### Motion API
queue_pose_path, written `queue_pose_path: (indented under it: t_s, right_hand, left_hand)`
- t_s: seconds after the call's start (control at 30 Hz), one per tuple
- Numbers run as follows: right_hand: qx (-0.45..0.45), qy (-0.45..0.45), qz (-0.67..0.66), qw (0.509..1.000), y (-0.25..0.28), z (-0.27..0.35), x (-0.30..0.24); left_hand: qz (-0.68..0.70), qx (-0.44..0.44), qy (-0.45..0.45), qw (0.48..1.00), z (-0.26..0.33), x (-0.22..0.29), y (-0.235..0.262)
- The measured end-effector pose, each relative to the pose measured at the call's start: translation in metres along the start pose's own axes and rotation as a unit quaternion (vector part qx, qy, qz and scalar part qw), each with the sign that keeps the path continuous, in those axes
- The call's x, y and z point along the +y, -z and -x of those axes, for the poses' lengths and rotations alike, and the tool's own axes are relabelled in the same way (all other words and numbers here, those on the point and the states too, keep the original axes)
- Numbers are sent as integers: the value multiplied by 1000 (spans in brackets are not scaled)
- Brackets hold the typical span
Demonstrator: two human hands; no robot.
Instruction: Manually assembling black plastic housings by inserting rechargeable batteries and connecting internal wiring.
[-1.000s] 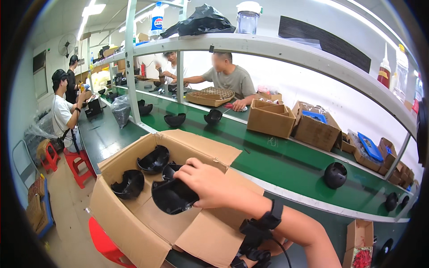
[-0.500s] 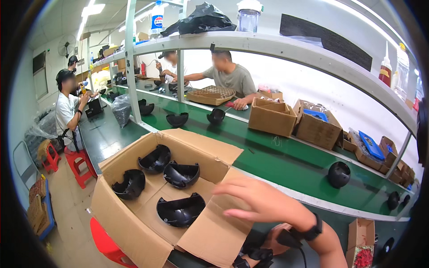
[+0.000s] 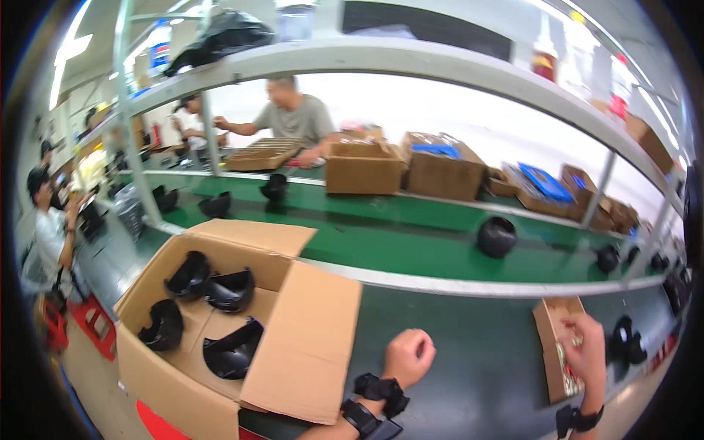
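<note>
My left hand (image 3: 408, 359) is held above the dark green bench, to the right of the large open carton (image 3: 312, 337). Its fingers are curled loosely inward, and I see nothing in them. Farther right, my right hand (image 3: 587, 353) reaches down into a small cardboard box (image 3: 548, 350), its fingertips blurred among small reddish and pale pieces. Whether they pinch anything is hidden. In the carton lie several glossy black half-round shells (image 3: 233, 350), some tilted against each other. Black straps are on both my wrists.
A green conveyor belt (image 3: 396, 235) runs behind the bench, carrying a round black shell (image 3: 497, 237) and other black parts. Beyond it stand brown boxes (image 3: 363, 169) and a blue tray (image 3: 546, 182). A shelf (image 3: 411, 55) spans overhead. Several people sit across and at left.
My right hand has left the carton and gone right, into the small box. My left hand has come out from beneath the right arm into plain sight. The view has swung right.
</note>
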State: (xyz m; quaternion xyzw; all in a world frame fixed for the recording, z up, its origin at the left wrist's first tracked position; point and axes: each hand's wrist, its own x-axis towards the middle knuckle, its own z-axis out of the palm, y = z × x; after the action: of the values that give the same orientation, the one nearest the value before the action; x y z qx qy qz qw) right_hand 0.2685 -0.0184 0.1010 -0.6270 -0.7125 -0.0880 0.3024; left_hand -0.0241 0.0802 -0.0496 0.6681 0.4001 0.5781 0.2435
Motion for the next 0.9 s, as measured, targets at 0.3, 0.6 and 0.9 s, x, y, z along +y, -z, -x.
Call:
queue_pose_path:
  t_s: [0.3,0.6,0.9]
  right_hand:
    - [40,-138,126,982,66,74,80]
    - [-3,-116,16,993,65,101,121]
    - [-159,-106,-101,976,-4,1,172]
  left_hand:
    - [-17,22,-20,999,-6,-13,8]
    - [14,33,15,999,-1,-17,2]
    - [14,45,65,997,5,-24,11]
